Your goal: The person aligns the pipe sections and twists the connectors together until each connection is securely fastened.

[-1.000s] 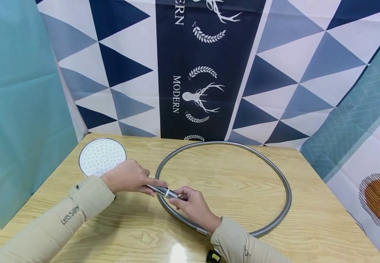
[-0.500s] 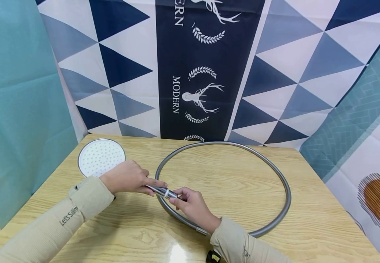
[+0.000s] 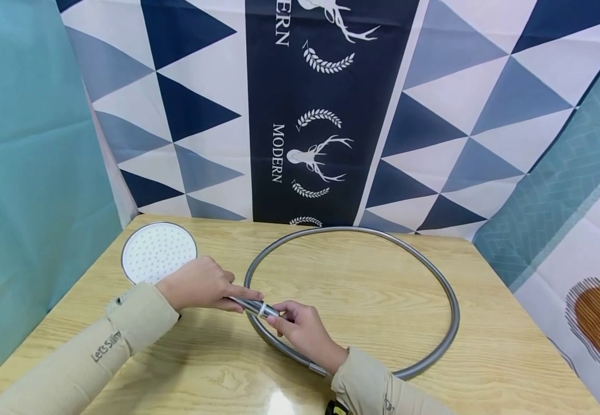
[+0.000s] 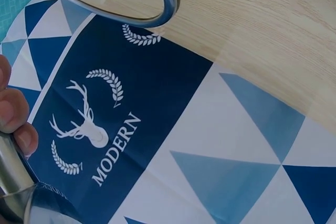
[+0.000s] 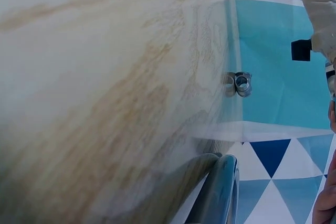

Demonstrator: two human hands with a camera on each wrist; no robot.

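Observation:
In the head view, my left hand (image 3: 203, 285) holds the metal handle of a shower head (image 3: 158, 252). Its round white dotted face points up at the table's left. The thumb and fingers of my right hand (image 3: 302, 328) pinch the metal fitting (image 3: 270, 312) at the handle's lower end, just past a white ring. Fingers (image 4: 13, 109) and the shower head's metal handle (image 4: 11, 169) show at the left edge of the left wrist view. A grey shower hose (image 3: 450, 288) lies in a big loop, one metal end (image 3: 317, 369) by my right wrist; its other end is hidden.
A wooden table (image 3: 362, 300) carries everything, with patterned cloth (image 3: 310, 144) behind and teal cloth (image 3: 35, 161) at the left. In the right wrist view a small metal fitting (image 5: 242, 84) stands on the table.
The head view has tilted slightly, so the scene sits a little lower. Both hands keep their hold on the shower head's handle and fitting; the hose lies as before.

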